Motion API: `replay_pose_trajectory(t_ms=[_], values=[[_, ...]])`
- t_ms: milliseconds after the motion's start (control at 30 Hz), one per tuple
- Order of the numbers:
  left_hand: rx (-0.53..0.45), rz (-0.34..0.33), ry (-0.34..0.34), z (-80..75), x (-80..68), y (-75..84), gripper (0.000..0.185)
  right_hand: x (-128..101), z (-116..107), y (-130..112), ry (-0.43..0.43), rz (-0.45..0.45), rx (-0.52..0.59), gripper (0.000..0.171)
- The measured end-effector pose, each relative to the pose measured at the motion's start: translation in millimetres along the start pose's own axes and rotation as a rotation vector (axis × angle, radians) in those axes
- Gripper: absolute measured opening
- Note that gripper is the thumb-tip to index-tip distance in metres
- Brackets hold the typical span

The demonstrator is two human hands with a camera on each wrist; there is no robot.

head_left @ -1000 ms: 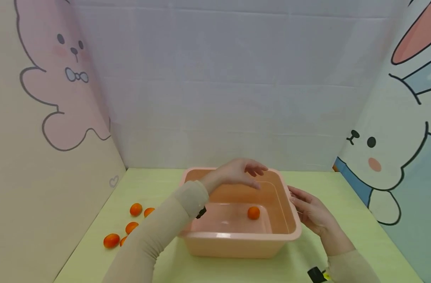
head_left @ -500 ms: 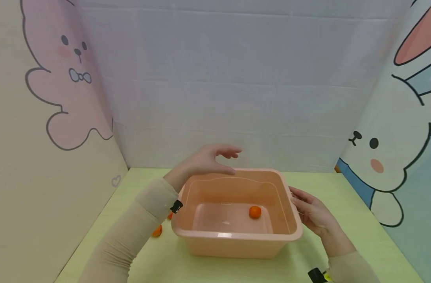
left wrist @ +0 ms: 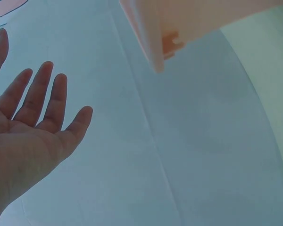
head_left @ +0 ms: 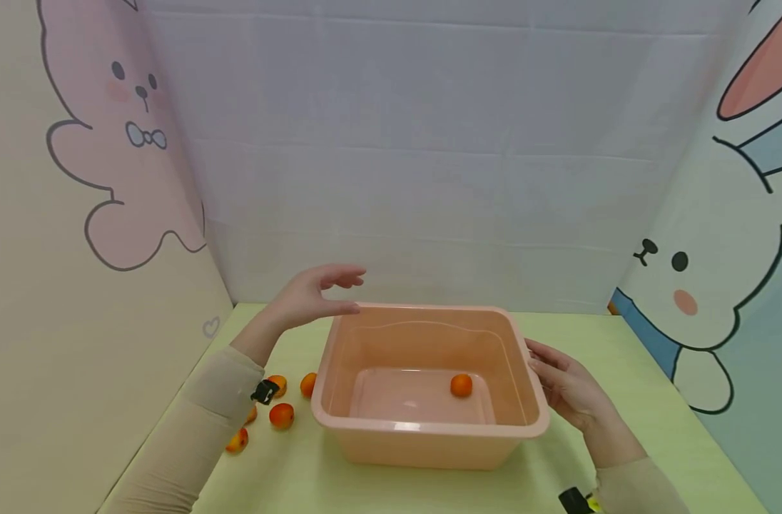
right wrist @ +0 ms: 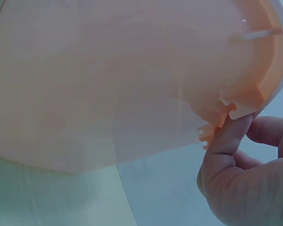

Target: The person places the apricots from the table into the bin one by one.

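A peach-coloured plastic basin [head_left: 429, 428] stands on the table, with one small round orange fruit [head_left: 461, 385] on its floor towards the right. My left hand [head_left: 307, 296] is raised over the basin's back left corner, holding nothing. Its spread fingers show in the left wrist view, below the basin's rim. At the right side, my right hand [head_left: 571, 389] grips the basin's rim; the right wrist view shows the finger and thumb pinching the rim [right wrist: 273, 61] near a notched bracket.
Several small orange-red fruits, such as one [head_left: 281, 416], lie on the pale green table [head_left: 288, 478] left of the basin, partly behind the left sleeve [head_left: 185, 428]. A white wall [head_left: 429, 178] closes off the back; printed panels flank both sides.
My left hand has moved left from over the basin to its back left corner, uncovering fruits beside the basin. The right hand and the fruit inside have stayed put.
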State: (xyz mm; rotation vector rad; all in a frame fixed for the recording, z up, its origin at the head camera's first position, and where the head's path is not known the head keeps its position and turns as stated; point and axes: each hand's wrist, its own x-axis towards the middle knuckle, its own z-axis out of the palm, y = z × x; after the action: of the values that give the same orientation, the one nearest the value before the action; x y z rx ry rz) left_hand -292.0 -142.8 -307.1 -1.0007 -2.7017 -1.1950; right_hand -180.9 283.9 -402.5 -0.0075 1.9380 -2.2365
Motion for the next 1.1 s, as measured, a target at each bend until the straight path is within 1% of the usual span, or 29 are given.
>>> replay_pose_trajectory(t_ms=[200,267,433,500,600,767,833,933,1100], values=[[-0.031,-0.079,0.05,-8.8,-27.5,-34.2,0.062,-1,0,0,0.0,-0.001,0.021,0.062],[-0.04,-0.102,0.078,-10.3,-37.8,-46.4,0.062,-1,0,0,0.002,-0.004,0.028,0.061],[-0.07,-0.176,0.158,-12.9,-67.7,-73.7,0.062,-2,1,0,-0.001,-0.007,0.032,0.061],[-0.094,-0.206,0.179,-12.9,-80.3,-82.7,0.062,-2,1,0,-0.004,-0.009,0.032,0.061],[-0.107,-0.262,0.201,-11.3,-100.1,-94.0,0.062,-2,1,0,-0.007,-0.01,0.041,0.061],[-0.116,-0.327,0.25,-6.4,-134.3,-109.6,0.062,-2,1,0,-0.009,-0.011,0.052,0.058],[-0.117,-0.341,0.263,-4.1,-146.7,-116.0,0.062,-3,0,0,-0.005,-0.012,0.051,0.058],[-0.084,-0.365,0.276,-0.4,-163.3,-126.3,0.061,-3,0,0,-0.002,-0.013,0.046,0.058],[-0.044,-0.371,0.31,2.5,-186.8,-141.3,0.06,-3,0,1,0.004,-0.008,0.05,0.057]])
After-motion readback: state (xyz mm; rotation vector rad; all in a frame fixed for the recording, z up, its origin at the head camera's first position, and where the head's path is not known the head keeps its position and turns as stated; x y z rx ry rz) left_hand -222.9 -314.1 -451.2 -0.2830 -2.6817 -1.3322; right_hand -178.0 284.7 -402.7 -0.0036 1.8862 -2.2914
